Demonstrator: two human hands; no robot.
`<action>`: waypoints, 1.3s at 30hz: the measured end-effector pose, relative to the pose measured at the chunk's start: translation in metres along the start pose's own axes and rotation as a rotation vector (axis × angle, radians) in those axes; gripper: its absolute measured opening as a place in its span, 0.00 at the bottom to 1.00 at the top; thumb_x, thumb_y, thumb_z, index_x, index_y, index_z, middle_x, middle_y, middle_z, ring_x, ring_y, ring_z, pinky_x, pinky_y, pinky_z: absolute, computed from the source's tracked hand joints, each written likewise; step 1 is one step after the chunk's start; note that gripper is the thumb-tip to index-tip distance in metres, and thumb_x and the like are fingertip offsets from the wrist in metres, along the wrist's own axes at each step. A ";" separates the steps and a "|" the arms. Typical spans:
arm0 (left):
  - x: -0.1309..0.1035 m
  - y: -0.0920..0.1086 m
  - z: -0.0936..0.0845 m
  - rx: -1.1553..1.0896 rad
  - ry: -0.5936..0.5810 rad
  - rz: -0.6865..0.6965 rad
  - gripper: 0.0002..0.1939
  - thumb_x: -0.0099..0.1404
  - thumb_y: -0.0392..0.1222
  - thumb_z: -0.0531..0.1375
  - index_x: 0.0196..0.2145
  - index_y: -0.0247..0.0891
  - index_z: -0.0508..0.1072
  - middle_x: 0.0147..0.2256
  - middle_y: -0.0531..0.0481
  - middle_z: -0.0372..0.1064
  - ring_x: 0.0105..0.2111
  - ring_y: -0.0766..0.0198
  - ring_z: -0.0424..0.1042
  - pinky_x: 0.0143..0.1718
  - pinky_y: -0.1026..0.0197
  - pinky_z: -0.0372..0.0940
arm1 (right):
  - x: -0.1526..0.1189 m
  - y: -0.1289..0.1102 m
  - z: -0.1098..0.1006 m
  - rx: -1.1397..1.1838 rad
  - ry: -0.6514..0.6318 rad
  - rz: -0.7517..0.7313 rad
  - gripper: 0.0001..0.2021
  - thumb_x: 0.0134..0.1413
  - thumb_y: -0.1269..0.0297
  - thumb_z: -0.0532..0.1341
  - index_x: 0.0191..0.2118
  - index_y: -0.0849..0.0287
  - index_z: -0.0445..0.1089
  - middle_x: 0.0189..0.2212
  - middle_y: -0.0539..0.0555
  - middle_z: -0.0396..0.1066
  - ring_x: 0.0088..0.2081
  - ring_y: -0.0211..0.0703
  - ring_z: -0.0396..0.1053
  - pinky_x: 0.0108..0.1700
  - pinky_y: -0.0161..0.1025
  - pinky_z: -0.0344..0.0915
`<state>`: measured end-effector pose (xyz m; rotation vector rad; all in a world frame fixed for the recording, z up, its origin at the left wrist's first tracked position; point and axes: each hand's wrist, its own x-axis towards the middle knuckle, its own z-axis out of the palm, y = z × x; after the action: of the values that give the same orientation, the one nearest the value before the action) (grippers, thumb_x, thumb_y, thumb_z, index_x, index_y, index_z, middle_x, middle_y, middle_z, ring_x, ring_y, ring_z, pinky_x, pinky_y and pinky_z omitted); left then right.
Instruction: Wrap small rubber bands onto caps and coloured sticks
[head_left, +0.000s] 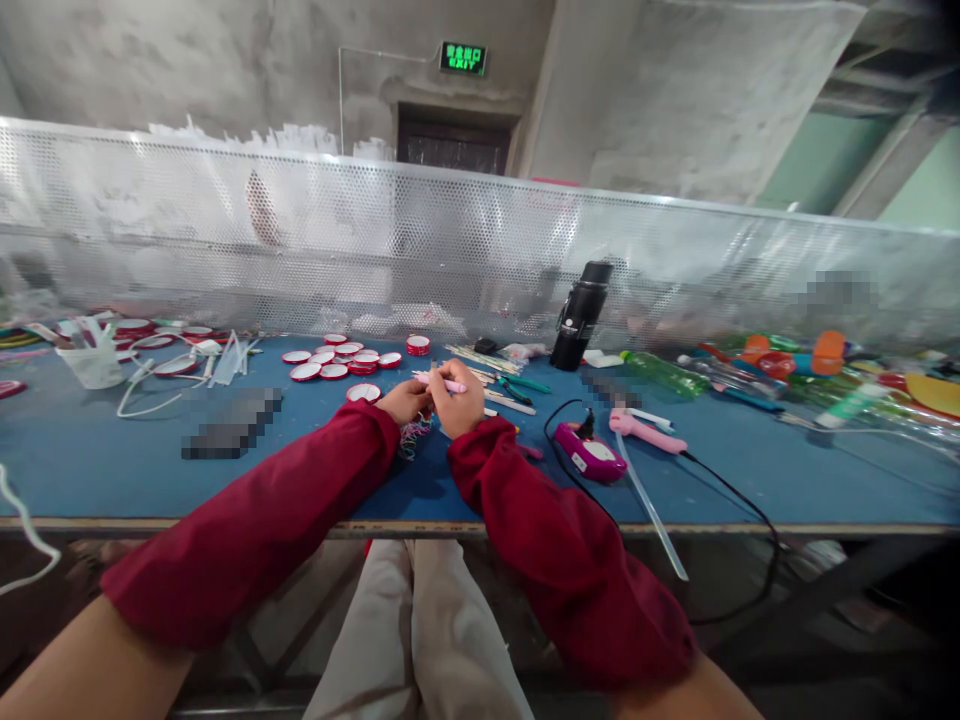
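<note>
My right hand (460, 402) is closed round a slim pink pen-like tool (452, 385), which it holds sideways above the blue tabletop. Against it, my left hand (406, 402) is closed too, with its fingertips near the tool's left end. Thin multicoloured strands (414, 438) hang just below my left fingers, seemingly pinched in them. The exact contact point between the hands is too small to make out. Beside the left hand lies a red-rimmed white round disc (363, 394). Several thin sticks (510, 402) and green-handled pliers (525, 383) lie past my right hand.
More red-rimmed discs (334, 370) are grouped at the back left, near a white cup (94, 362) of tools. A black bottle (581, 318) stands behind. At right lie a purple device (589, 455), a pink glue gun (649, 433) with a cable, and a green plastic bottle (664, 373).
</note>
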<state>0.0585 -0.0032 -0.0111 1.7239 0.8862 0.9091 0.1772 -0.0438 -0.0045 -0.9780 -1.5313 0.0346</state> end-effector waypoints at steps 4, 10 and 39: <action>-0.002 0.003 0.002 0.013 0.005 -0.028 0.09 0.59 0.40 0.59 0.23 0.33 0.68 0.18 0.54 0.62 0.17 0.71 0.58 0.20 0.66 0.51 | 0.000 0.000 -0.001 -0.008 -0.007 -0.009 0.10 0.57 0.59 0.55 0.27 0.55 0.64 0.24 0.48 0.68 0.28 0.40 0.65 0.32 0.37 0.59; -0.006 0.009 0.002 0.021 -0.005 -0.030 0.09 0.58 0.38 0.60 0.22 0.33 0.67 0.17 0.55 0.61 0.17 0.73 0.57 0.19 0.67 0.51 | 0.000 -0.001 -0.001 -0.016 -0.003 -0.006 0.11 0.57 0.59 0.55 0.26 0.55 0.64 0.24 0.49 0.69 0.28 0.40 0.65 0.33 0.37 0.59; -0.006 0.007 0.002 -0.086 -0.032 -0.004 0.11 0.58 0.43 0.62 0.25 0.34 0.67 0.19 0.55 0.63 0.18 0.71 0.61 0.20 0.67 0.53 | 0.003 -0.001 -0.004 0.024 0.058 0.038 0.11 0.57 0.57 0.56 0.26 0.56 0.64 0.23 0.49 0.69 0.27 0.40 0.65 0.31 0.37 0.60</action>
<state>0.0588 -0.0116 -0.0061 1.6579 0.8176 0.9025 0.1805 -0.0441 -0.0005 -0.9812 -1.4567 0.0507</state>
